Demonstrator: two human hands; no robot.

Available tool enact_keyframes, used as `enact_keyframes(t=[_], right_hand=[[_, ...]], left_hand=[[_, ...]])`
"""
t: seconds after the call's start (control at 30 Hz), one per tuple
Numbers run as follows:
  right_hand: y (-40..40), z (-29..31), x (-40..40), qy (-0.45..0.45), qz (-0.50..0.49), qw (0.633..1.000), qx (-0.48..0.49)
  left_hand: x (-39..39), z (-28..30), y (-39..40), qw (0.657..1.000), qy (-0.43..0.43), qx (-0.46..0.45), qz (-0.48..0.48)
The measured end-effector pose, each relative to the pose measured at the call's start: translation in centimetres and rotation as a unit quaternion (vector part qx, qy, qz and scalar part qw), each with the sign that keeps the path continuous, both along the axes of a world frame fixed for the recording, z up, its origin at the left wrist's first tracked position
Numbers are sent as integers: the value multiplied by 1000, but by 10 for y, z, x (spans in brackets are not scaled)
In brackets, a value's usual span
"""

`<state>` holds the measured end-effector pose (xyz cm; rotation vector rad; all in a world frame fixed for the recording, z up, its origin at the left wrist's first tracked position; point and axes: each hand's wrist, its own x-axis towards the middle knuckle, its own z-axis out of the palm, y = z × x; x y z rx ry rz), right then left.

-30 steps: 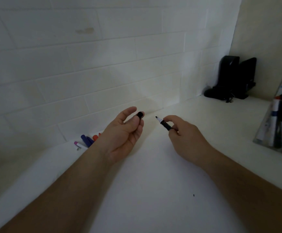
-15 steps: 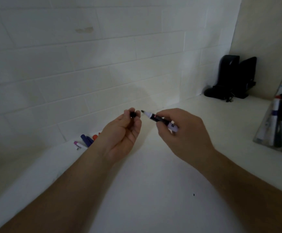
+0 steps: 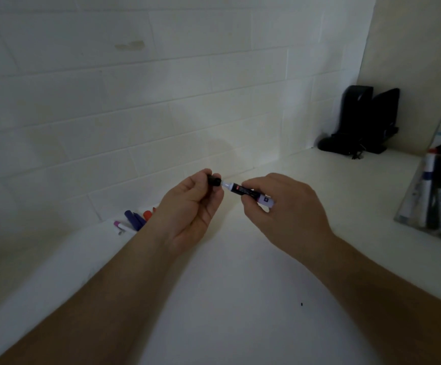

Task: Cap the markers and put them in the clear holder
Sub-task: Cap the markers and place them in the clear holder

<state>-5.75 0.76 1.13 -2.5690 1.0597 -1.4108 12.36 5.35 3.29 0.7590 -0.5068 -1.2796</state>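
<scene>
My left hand (image 3: 190, 206) pinches a small black cap (image 3: 213, 179) between thumb and fingertips. My right hand (image 3: 282, 209) grips a black marker (image 3: 245, 192) with a white collar and a white rear end, its tip pointing left and meeting the cap's mouth. The clear holder (image 3: 409, 206) stands at the right edge with several capped markers upright inside. Loose markers, purple (image 3: 132, 219), red (image 3: 147, 214) and pink-tipped (image 3: 119, 225), lie by the wall behind my left forearm.
The white counter (image 3: 240, 299) runs to a white brick wall (image 3: 161, 101). A black device (image 3: 364, 122) with a cord sits in the far right corner. A tiny dark speck (image 3: 301, 304) lies on the counter near me.
My two hands have drawn together. The marker swung round so its tip points at the cap, and the tip now reaches the cap held in my left fingers.
</scene>
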Motion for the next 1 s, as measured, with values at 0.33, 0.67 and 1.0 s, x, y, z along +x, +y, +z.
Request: enact_keyframes(t=[0.33, 0.67, 1.0], right_hand=[[-11, -4, -5, 22, -52, 998, -1], [-21, -10, -11, -6, -51, 999, -12], [-21, -2, -9, 35, -25, 998, 54]], left_hand=[[0, -13, -3, 917, -375, -86, 105], [-7, -6, 12, 661, -724, -77, 180], [-18, -1, 11, 597, -775, -103, 180]])
